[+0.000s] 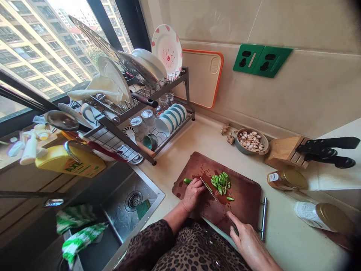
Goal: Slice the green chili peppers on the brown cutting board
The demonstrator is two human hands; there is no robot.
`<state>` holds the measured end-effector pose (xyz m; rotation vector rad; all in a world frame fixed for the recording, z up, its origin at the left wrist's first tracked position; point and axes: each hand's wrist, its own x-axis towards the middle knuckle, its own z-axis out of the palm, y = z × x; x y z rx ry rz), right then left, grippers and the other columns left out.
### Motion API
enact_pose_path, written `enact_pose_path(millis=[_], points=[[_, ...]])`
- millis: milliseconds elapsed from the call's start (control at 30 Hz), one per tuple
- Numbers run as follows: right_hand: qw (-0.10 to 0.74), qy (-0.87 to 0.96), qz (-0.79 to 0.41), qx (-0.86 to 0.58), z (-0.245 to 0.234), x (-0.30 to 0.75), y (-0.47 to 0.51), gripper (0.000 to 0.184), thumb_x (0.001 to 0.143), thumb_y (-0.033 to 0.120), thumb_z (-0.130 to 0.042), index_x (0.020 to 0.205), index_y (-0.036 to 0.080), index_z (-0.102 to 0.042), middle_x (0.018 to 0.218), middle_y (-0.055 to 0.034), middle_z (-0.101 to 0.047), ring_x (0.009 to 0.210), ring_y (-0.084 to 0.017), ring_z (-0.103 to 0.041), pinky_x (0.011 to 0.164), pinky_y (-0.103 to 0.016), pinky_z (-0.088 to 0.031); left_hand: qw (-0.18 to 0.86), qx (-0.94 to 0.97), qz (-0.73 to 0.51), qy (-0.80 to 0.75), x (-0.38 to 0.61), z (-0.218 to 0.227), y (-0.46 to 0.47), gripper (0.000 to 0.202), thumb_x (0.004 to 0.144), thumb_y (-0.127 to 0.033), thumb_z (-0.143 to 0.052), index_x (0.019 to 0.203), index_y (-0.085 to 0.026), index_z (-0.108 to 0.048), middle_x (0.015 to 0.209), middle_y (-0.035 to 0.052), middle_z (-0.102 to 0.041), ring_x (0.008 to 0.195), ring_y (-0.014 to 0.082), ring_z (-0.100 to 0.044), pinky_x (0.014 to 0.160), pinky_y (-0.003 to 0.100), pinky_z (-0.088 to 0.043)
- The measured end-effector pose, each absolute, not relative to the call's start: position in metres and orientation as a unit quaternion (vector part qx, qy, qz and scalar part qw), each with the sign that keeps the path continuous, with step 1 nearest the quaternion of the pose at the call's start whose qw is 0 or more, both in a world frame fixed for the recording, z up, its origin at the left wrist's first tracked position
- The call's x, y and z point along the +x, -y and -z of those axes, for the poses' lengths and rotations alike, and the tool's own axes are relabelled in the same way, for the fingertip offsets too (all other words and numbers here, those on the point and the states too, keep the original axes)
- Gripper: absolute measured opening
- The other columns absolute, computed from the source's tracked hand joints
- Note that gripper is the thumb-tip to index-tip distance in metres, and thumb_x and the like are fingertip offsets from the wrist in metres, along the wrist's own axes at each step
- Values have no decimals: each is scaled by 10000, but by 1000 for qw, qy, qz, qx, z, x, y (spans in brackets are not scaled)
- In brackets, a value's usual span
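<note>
On the brown cutting board point(245, 188), my left hand point(194, 192) has its fingers curled over a green chili pepper point(187, 181), whose end sticks out to the left. My right hand point(244, 232) is wrapped round the dark handle of a kitchen knife point(216, 199). The blade slants up and left across the board, its front part beside my left fingertips and the pepper. A heap of sliced green pepper point(220, 183) lies just right of the blade, and one slice point(230, 198) sits apart below it.
A bowl of garlic cloves point(252, 140), ginger point(230, 138), a knife block point(284, 150) and jars point(287, 178) stand along the wall. At the left are a loaded dish rack point(169, 88), a sink point(117, 199) and a yellow detergent bottle point(70, 160).
</note>
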<state>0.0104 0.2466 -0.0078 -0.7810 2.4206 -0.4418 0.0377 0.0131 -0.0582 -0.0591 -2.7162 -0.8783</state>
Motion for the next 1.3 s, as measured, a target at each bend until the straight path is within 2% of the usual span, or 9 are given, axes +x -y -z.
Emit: enact_pose_path(millis=[100,233,400,667,833,933,1033,1167,1300], points=[[283,-909,141,-271,9,4,-222,483,836,141,-373,1294,126,-525,836,-140,-743,743,-245,-708,618,-274,-481,139,-17,299,944,38,60,-13,337,939,-210,-373,847,-215,-697,852,43,-628,824,181,-473,720,293,-428],[273,-900,193,-282,9,-3,-216,468,843,166,-366,1273,116,-543,934,-140,-736,789,-222,-704,665,-260,-487,143,-19,285,947,41,63,-12,302,935,-223,-386,909,-220,-687,847,43,-627,830,179,-475,729,283,-429],[283,-897,195,-277,4,5,-244,479,846,198,-350,1277,134,-547,835,-111,-747,699,-211,-700,611,-255,-476,148,-20,298,943,42,63,-12,320,939,-231,-371,909,-215,-690,858,51,-629,844,180,-479,724,285,-432],[291,-902,161,-277,2,3,-209,507,812,140,-363,1293,123,-524,877,-125,-742,810,-220,-704,663,-250,-484,147,-16,303,941,44,63,-13,341,939,-228,-373,860,-216,-704,836,53,-637,811,182,-480,705,295,-440],[316,-860,279,-288,1,-12,-216,470,807,182,-371,1228,159,-579,1009,-98,-723,929,-213,-676,790,-275,-491,151,-35,303,940,38,64,-12,297,933,-244,-395,962,-216,-690,848,48,-633,840,180,-486,744,294,-443],[290,-869,308,-256,3,-16,-237,429,821,229,-363,1159,174,-623,881,-72,-742,847,-208,-687,750,-264,-497,129,-77,291,945,29,59,-11,296,932,-249,-398,932,-208,-691,828,42,-629,824,179,-485,751,298,-440],[274,-887,288,-233,5,-13,-245,447,839,264,-344,1182,144,-605,760,-68,-736,687,-204,-685,667,-263,-498,142,-83,276,947,28,52,-11,281,930,-237,-412,894,-213,-690,846,43,-637,826,177,-494,765,311,-440],[253,-900,256,-245,6,-2,-241,500,862,303,-309,1258,120,-552,797,-92,-740,683,-217,-690,627,-272,-494,221,80,270,934,35,49,-16,171,889,-238,-506,921,-218,-672,929,60,-623,856,188,-501,758,328,-453],[244,-915,200,-252,5,9,-239,501,874,267,-298,1305,127,-512,798,-104,-742,686,-228,-692,603,-280,-476,197,164,269,928,29,56,-22,113,819,-272,-613,897,-209,-664,951,62,-566,870,196,-508,724,312,-466]])
